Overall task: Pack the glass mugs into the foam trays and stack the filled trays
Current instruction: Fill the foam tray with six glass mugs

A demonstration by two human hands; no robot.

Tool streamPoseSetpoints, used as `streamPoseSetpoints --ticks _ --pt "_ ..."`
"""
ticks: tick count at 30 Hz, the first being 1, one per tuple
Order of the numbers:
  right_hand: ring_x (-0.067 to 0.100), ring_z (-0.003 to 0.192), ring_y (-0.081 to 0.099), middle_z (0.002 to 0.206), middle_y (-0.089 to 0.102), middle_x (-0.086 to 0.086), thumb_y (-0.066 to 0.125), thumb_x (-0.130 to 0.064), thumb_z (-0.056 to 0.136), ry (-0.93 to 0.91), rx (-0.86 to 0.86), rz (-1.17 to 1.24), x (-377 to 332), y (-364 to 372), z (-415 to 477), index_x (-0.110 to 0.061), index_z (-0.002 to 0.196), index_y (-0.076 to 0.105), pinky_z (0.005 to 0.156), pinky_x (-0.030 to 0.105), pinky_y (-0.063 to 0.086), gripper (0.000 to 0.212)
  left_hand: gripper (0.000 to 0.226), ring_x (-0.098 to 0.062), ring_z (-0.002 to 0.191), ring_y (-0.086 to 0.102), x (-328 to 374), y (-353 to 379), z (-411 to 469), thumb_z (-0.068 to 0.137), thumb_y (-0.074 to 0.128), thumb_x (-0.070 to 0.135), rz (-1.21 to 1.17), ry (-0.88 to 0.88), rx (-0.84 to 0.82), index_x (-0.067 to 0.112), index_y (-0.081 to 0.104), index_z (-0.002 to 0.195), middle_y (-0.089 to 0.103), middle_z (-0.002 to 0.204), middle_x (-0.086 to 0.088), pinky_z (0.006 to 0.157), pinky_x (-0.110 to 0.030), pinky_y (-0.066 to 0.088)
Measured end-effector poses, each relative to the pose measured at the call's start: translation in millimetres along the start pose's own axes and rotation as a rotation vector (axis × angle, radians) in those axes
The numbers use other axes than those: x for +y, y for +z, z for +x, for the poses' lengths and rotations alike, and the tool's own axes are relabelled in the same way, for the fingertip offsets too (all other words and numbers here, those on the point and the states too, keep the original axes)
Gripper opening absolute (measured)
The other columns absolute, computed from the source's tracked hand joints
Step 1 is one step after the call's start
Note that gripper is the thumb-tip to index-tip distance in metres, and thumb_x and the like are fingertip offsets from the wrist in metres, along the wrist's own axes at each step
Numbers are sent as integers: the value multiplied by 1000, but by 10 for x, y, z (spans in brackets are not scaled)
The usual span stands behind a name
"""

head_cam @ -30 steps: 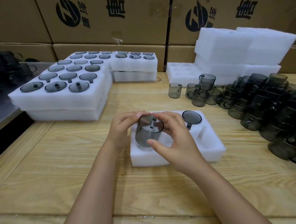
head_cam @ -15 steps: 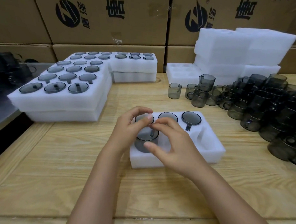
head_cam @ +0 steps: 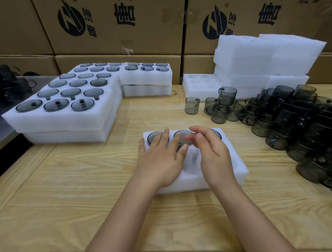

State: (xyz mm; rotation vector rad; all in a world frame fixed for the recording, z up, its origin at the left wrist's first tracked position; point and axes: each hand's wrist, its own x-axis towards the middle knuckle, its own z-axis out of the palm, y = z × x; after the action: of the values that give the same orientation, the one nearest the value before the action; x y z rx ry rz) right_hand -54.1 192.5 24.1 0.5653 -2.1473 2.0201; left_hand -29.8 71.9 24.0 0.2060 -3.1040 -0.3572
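A white foam tray (head_cam: 236,166) lies on the wooden table in front of me. Smoky glass mugs sit in its far row; one mug (head_cam: 181,137) shows between my hands, another mug (head_cam: 152,137) at the far left corner. My left hand (head_cam: 160,160) lies flat, palm down, over the tray's near left pocket and hides what is under it. My right hand (head_cam: 211,152) hovers beside it over the tray's middle, fingers spread, holding nothing. Loose glass mugs (head_cam: 285,118) are heaped on the right.
Filled foam trays (head_cam: 65,120) are stacked at the left and back (head_cam: 146,77). Empty foam trays (head_cam: 262,58) are piled at the back right. Cardboard boxes (head_cam: 120,23) wall the rear. A single mug (head_cam: 192,105) stands apart behind the tray.
The mug that both hands held over the near left pocket went down into it. Both hands let go; the left now lies flat over that pocket, the right has lifted open.
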Motion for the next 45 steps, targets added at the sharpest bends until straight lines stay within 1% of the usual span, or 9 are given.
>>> streamPoseSetpoints --ticks 7,11,14,16,20,24,30,36,45 --pt "25 123 40 127 54 3 45 -26 96 21 172 -748 166 -512 263 -12 123 56 101 29 28 32 78 -7 144 -18 -65 94 69 76 -4 74 -3 -2 3 44 -2 148 -17 159 10 114 -48 -15" --pt "22 120 45 134 51 4 46 -36 95 328 59 -605 288 -671 335 -17 132 51 91 30 34 41 71 -8 146 -9 -77 67 137 82 0 69 -34 13 49 43 3 149 -6 161 8 116 -48 -8" --pt "16 122 48 134 55 -1 52 -35 92 319 98 -430 343 -664 363 -18 130 55 92 26 35 41 64 -17 143 22 -55 26 194 93 16 57 -230 40 357 24 34 146 33 153 -1 116 -50 13" --pt "15 126 46 136 54 -4 55 -34 91 309 132 -397 372 -639 379 -19 130 55 94 24 34 42 54 -26 120 51 -54 21 202 93 29 44 -391 75 698 10 59 122 61 124 -5 104 -52 33" --pt "17 120 51 129 58 -2 50 -27 94 284 237 -362 421 -599 386 -18 126 58 91 23 36 35 34 -24 98 59 -122 57 217 88 40 30 -903 -171 1056 9 64 100 65 98 0 87 -35 44" --pt "20 111 55 118 63 2 48 -24 94 221 298 -399 418 -566 371 -15 119 61 92 31 42 29 19 -13 92 62 -163 107 172 83 50 27 -1133 -64 1054 20 60 98 64 97 5 76 -15 45" --pt "28 104 55 117 59 11 49 -21 93 72 435 -676 285 -834 533 -8 113 63 83 31 39 28 52 -24 98 54 -180 372 103 83 37 47 -588 -71 834 8 65 103 64 102 -2 75 -23 35" --pt "38 109 52 149 24 8 46 -33 96 231 268 -1135 145 -1560 978 -11 109 60 80 38 41 29 48 -30 89 55 -136 372 164 93 30 35 -466 -34 868 4 66 88 67 91 -7 72 -27 34" --pt "34 80 43 127 38 22 43 -16 99 297 157 -1291 228 -1737 1141 7 99 62 73 36 38 30 55 -21 98 49 -181 375 172 89 25 42 -601 1 824 6 65 101 63 99 1 80 -19 29"
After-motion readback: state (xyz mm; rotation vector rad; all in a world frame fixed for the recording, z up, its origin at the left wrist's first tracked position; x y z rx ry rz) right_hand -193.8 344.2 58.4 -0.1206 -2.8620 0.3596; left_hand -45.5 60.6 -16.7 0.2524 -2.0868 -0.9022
